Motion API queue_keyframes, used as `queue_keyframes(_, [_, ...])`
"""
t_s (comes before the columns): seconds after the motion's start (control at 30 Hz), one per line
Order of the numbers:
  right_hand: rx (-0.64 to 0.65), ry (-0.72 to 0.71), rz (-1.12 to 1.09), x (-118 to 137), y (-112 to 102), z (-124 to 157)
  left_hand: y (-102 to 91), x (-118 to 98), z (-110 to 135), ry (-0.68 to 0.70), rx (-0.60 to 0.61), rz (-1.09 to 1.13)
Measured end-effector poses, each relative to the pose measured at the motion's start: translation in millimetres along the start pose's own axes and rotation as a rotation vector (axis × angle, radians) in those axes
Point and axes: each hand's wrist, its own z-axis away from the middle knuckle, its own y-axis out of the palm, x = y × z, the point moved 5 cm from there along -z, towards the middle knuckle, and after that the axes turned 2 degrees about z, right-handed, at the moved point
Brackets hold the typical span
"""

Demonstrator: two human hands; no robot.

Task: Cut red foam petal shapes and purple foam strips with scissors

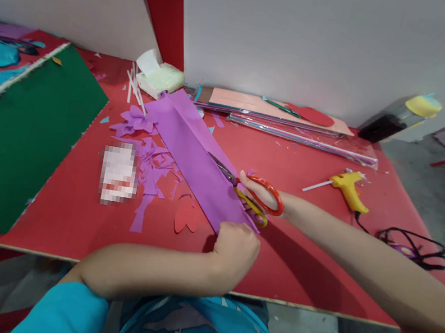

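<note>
A long purple foam sheet lies slantwise across the red table, its near end under my left hand. That hand is closed on the sheet's near edge; its fingertips are hidden. My right hand holds scissors with one red and one yellow handle loop. Their blades lie along the sheet, pointing to the upper left, and look slightly parted. Left of the sheet are purple scraps and a purple foam flower. A red heart-shaped cutout lies near my left forearm.
On the right are a yellow glue gun, its coiled cord and a bottle of dark liquid. Packaged sheets lie at the back beside a tissue pack. A green board covers the left side.
</note>
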Motion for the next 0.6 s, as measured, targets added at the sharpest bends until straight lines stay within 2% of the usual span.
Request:
queue_keyframes(0.1, [0.029, 0.079, -0.075, -5.2, -1.1, -4.3, -0.1, 0.1, -0.1, -0.004, 0.006, -0.002])
queue_keyframes(0.2, [0.055, 0.099, -0.086, -7.9, -2.0, -8.3, 0.0, 0.4, 0.0, 0.000, 0.000, -0.003])
queue_keyframes(0.4, [0.054, 0.018, -0.074, -7.3, -2.0, -8.8, 0.3, 0.4, 0.7, 0.001, -0.016, -0.008])
queue_keyframes(0.6, [0.034, 0.026, -0.003, -7.3, -1.0, -9.2, 0.7, 0.6, 0.8, -0.007, -0.021, 0.006])
